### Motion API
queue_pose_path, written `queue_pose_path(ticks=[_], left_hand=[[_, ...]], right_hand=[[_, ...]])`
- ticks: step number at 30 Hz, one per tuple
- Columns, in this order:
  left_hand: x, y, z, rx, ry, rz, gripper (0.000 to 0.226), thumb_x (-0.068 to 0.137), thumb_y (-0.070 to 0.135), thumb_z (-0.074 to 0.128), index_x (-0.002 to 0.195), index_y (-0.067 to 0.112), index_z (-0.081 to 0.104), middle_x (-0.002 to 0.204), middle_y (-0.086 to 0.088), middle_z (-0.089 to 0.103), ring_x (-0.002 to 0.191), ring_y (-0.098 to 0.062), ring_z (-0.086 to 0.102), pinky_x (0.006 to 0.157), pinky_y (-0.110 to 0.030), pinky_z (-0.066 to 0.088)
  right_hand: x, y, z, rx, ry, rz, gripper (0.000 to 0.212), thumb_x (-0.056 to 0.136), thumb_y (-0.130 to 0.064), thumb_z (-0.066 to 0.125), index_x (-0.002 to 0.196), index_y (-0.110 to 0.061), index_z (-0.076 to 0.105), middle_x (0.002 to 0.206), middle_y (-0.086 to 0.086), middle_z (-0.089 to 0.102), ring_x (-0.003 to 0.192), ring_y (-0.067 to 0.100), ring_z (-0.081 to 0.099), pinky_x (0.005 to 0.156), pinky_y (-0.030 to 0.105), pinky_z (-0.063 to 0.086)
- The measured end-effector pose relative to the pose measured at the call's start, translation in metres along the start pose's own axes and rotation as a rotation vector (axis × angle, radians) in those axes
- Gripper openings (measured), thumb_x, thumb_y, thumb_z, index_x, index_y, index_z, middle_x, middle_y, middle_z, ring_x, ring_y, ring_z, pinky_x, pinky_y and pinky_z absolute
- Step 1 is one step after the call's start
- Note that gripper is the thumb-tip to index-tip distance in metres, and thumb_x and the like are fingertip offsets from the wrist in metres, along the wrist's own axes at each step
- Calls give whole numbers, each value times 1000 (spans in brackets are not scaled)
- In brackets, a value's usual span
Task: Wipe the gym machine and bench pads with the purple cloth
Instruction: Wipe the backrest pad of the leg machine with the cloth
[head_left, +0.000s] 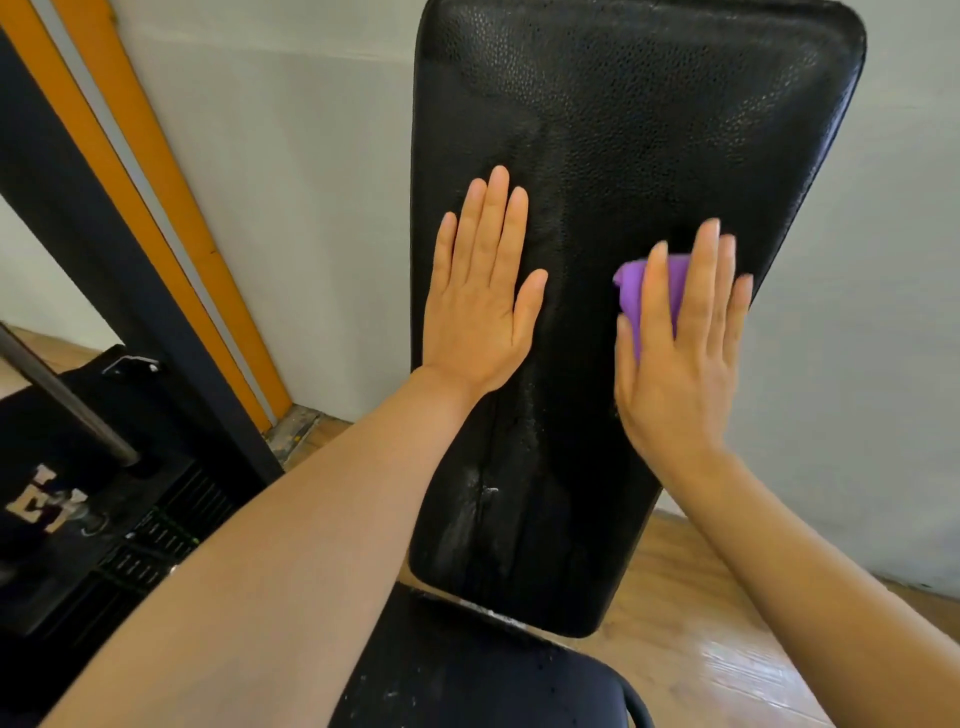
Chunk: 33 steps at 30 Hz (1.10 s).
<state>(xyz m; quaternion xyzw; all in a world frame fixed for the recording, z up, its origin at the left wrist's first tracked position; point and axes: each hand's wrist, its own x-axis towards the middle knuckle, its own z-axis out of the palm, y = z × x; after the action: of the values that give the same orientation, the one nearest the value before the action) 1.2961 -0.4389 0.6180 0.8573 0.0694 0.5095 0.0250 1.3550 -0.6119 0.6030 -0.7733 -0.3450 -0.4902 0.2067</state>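
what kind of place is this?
Most likely a gym: a black padded back pad above a seat pad, and what looks like a weight stack to the left, on wood flooring.

The right hand (675, 343) hides most of the purple cloth (636, 291).

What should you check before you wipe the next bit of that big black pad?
1. Purple cloth under the right hand: ok.
2. Cloth touching the back pad: ok.
3. Left hand flat on the pad, steadying it: ok.
4. Upper pad free of obstacles: ok.
5. White streaks low on the pad gone: not ok.
6. Seat pad free of specks: not ok.
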Motion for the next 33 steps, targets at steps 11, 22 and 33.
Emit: queue_pose_path(ticks=[11,22,33], left_hand=[[-3,1,4,31,-8,-14,59,108,34,21,155,-1,18,162,-23,18,151,-34,11,125,-40,1],[-6,-1,5,-2,21,6,57,105,27,35,152,-5,26,158,-29,25,149,-40,18,124,-42,4],[-9,-4,5,-8,-5,6,58,106,29,32,153,-3,23,160,-27,22,151,-37,12,125,-43,3]], right_hand=[[-178,-21,20,-75,-659,-499,123,61,-13,88,155,-4,9,164,11,-14,151,31,-11,122,42,-11],[-40,-19,16,-26,-43,-16,59,102,-18,52,151,0,24,155,23,15,146,39,15,123,44,4],[-198,-15,19,-86,-638,-467,135,57,-6,86,156,-9,-5,164,11,-12,151,26,-11,122,41,-10]])
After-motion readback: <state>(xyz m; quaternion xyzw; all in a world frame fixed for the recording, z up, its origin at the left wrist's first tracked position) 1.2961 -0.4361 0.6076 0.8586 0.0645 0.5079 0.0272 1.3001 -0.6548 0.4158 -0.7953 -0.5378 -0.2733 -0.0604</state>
